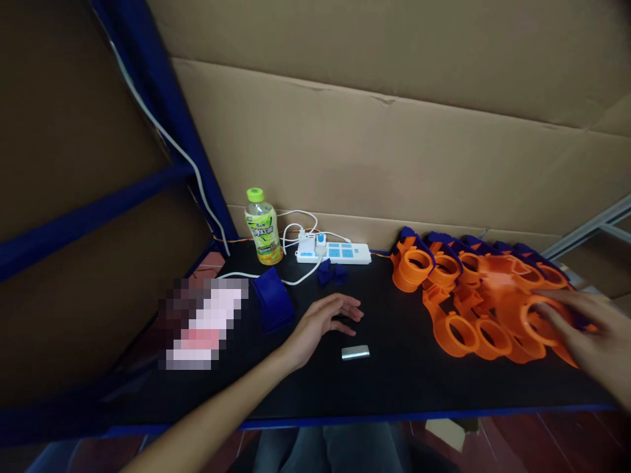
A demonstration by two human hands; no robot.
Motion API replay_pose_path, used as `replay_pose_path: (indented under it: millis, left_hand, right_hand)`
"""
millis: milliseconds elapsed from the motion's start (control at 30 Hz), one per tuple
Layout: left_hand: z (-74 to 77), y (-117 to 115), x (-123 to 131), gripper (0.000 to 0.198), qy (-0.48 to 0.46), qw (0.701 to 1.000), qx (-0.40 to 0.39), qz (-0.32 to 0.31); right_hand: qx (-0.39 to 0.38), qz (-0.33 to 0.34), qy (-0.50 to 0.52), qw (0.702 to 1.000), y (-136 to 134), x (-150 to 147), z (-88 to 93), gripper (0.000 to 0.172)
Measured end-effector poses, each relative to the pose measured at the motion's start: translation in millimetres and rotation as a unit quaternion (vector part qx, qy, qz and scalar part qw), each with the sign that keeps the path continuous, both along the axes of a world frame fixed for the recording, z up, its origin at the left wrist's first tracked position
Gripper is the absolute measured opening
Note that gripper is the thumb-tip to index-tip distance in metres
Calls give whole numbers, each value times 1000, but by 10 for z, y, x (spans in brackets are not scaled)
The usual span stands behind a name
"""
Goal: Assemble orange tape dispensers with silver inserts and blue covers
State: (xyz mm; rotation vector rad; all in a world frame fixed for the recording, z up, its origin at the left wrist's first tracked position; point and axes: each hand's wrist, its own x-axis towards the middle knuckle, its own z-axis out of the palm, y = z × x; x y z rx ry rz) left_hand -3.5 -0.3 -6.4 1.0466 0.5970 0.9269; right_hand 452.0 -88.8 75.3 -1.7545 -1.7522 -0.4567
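Observation:
My right hand (pixel 594 338), smeared by motion at the right, grips an orange plastic part (pixel 513 299) with a round ring. Around and beneath it lie several similar orange ring-shaped parts (pixel 456 334), the back row with dark blue pieces (pixel 441 240) attached. Over the middle of the black table (pixel 305 397), my left hand (pixel 328 322) holds nothing; its fingers curve loosely, with thumb and fingers apart. A small silver bar (pixel 355 352) lies just in front of those fingers. Small dark blue pieces (pixel 332 272) rest beyond them.
A drink bottle with a green cap (pixel 262 230) stands at the back, beside a white power strip (pixel 357 253) with plugs and cables. Left of my left hand is a dark blue flat stack (pixel 273 301). Cardboard (pixel 374 157) walls the back; a blue frame post (pixel 170 112) rises left.

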Motion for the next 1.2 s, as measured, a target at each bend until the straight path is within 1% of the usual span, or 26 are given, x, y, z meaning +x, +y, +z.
replay_pose_path:
  millis: [67,133,200,233,267,333,400,467,533,567,600,633,667,733,767,867,1033,1200]
  left_hand:
    - [-6,-7,-12,36,-7,999,12,-38]
    - [-15,-25,-12,44,-14,995,30,-90]
    - [-26,-48,1,57,-31,991,37,-124]
    - [-28,-59,9,60,-41,991,35,-125]
    - [-28,-67,17,59,-52,992,29,-110]
    - [-15,-69,25,49,-62,997,3,-55]
    - [10,-48,17,35,-70,997,-35,7]
    - [35,-8,-5,27,-88,991,-72,64]
    - [55,39,-34,26,-106,983,-97,118]
    - [63,59,-48,28,-109,978,-103,142]
    - [72,74,-61,30,-107,975,-106,162]
    - [80,85,-71,32,-104,973,-108,177]
    - [90,89,-78,34,-101,971,-109,186]
    - [110,86,-82,34,-98,970,-116,190]
    - [119,80,-79,34,-96,970,-120,187]
    - [133,61,-64,35,-92,972,-126,173]
    - [132,55,-53,36,-83,974,-135,165]
    - [120,62,-56,37,-85,976,-132,150]
  right_hand:
    - [-4,87,50,995,90,-595,-54,23]
    - [-56,143,119,981,217,-1156,-166,19]
    - [-111,201,204,952,370,-1647,-314,21]
    - [-137,229,246,932,449,-1859,-393,21]
    - [-150,259,288,910,523,-2046,-469,21]
    - [-176,318,336,869,646,-2341,-604,23]
    - [-188,374,337,843,722,-2520,-710,21]
    - [-169,406,317,840,755,-2588,-793,21]
    - [-146,406,298,852,765,-2566,-863,20]
    - [-157,407,281,855,767,-2534,-894,20]
    - [-186,418,255,852,769,-2494,-920,20]
    - [-229,437,219,841,773,-2453,-940,21]
    - [-277,460,177,825,777,-2414,-956,21]
    - [-346,494,100,792,786,-2358,-973,20]
    - [-362,498,75,785,790,-2342,-976,22]
    - [-385,487,36,783,792,-2337,-973,29]
    - [-398,479,36,782,770,-2370,-944,22]
    - [-415,484,78,767,780,-2366,-944,24]
